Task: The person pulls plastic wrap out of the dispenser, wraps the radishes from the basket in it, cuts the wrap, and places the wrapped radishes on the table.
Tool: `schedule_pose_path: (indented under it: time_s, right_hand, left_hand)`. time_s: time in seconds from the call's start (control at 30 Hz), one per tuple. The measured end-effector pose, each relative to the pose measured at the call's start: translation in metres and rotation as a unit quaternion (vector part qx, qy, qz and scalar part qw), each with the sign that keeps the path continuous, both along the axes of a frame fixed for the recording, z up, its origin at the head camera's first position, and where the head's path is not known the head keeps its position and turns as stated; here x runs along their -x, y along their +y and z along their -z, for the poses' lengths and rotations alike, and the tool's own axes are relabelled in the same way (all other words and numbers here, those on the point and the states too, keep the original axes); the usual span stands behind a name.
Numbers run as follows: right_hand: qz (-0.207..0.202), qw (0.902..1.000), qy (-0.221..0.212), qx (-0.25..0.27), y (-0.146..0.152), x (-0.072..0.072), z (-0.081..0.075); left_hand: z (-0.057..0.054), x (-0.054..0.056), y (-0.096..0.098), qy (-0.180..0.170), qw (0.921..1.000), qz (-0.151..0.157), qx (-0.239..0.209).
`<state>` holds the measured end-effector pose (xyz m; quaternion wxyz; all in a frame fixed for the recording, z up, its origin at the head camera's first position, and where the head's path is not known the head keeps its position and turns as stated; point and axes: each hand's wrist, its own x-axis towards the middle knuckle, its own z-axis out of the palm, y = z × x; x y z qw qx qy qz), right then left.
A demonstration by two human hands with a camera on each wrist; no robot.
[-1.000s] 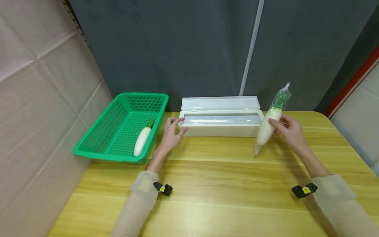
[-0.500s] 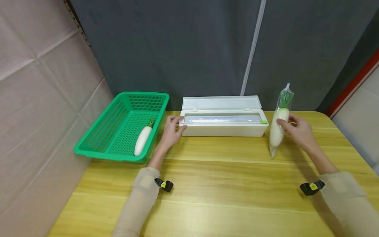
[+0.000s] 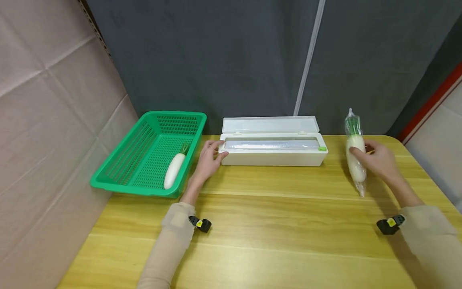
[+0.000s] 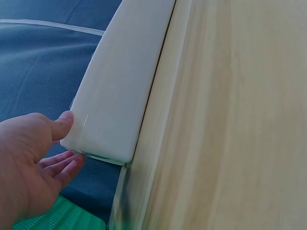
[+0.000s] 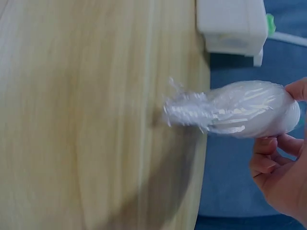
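In the head view, my right hand [image 3: 377,158] holds a white radish [image 3: 356,156] wrapped in clear film, its green stalk end at the top. The twisted film tail [image 5: 184,110] points down over the table in the right wrist view. At the middle back stands a white cling film dispenser [image 3: 274,158], lid raised, with the film roll [image 3: 270,145] showing inside. My left hand [image 3: 208,158] grips its left end; in the left wrist view the thumb lies at one edge and the fingers curl by the end face.
A green plastic basket [image 3: 108,182] on the left holds an unwrapped white radish [image 3: 174,170]. A small green slider [image 3: 322,148] sits at the dispenser's right end. Behind the wooden table [image 3: 274,224] hangs a dark grey curtain [image 3: 216,60].
My right hand has carried the wrapped radish rightward, away from the dispenser, and turned it more upright. The left hand stays at the dispenser's left end.
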<state>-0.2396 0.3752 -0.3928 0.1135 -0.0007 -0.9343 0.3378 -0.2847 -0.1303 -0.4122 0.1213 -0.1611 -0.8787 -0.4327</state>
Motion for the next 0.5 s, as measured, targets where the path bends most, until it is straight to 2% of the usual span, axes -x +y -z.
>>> schedule_pose_path:
  time_s: [0.23, 0.5]
  right_hand:
    - [0.015, 0.9985, -0.036, -0.039, 0.026, 0.004, 0.009]
    - [0.019, 0.9918, -0.078, -0.099, 0.057, 0.005, 0.015]
  left_hand:
    - [0.0, 0.002, -0.001, 0.006, 1.0, -0.004, -0.003]
    - [0.001, 0.005, -0.001, 0.009, 0.9999, -0.011, 0.005]
